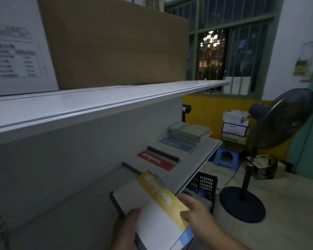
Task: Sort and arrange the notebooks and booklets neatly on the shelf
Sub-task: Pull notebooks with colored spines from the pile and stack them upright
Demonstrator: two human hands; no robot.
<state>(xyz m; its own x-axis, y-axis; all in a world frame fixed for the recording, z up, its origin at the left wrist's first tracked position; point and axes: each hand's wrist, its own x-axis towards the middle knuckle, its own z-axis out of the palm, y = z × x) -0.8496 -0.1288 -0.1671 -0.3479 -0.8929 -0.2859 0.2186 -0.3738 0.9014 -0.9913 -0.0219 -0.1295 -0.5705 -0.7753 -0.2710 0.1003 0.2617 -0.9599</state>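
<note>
I hold a stack of notebooks at the bottom centre; the top one is a white notebook with a yellow band (159, 201), and a blue-banded one shows under it. My left hand (126, 230) grips the stack's near left edge, thumb on top. My right hand (197, 212) pinches the yellow band at the right edge. Along the white lower shelf (202, 159) lie a red-banded notebook (156, 160), a notebook with a dark spine (163, 153), a blue-banded notebook (175, 146) and a pile of pale green booklets (190, 132).
A white upper shelf (101, 103) carries a large cardboard box (114, 44). Under the lower shelf sits a black plastic crate (204, 186). To the right stand a black floor fan (271, 130), a blue stool (226, 156) and stacked boxes (234, 127).
</note>
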